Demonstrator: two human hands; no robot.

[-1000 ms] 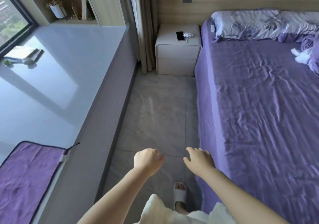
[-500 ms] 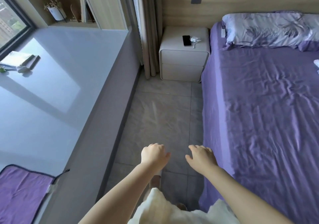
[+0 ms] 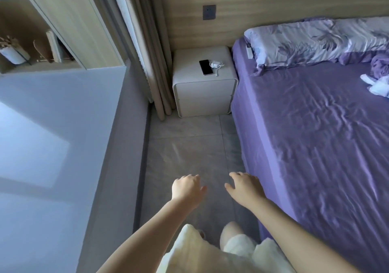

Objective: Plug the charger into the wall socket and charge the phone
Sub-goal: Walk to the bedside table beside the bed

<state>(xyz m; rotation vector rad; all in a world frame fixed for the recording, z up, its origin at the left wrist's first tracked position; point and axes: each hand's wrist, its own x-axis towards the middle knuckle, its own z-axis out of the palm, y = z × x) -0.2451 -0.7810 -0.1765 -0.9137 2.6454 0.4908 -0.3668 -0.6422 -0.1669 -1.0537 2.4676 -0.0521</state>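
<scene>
A black phone [image 3: 205,67] lies flat on the white nightstand [image 3: 203,98] at the far end of the aisle. Just right of it sits a white charger with its coiled cable [image 3: 216,65]. A grey wall socket [image 3: 209,12] is set in the wooden panel above the nightstand. My left hand [image 3: 186,189] and my right hand [image 3: 245,186] hover side by side over the floor, well short of the nightstand. Both hold nothing, with fingers loosely apart.
A purple bed [image 3: 311,129] with a floral pillow [image 3: 311,39] borders the aisle on the right. A long grey window ledge [image 3: 52,138] runs on the left. Beige curtains [image 3: 147,47] hang left of the nightstand. A grey tiled floor [image 3: 189,146] leads ahead.
The view has advanced along the aisle, so the nightstand, phone, charger and socket appear larger and nearer. The purple mat on the ledge has left the view. Both hands stay empty in front.
</scene>
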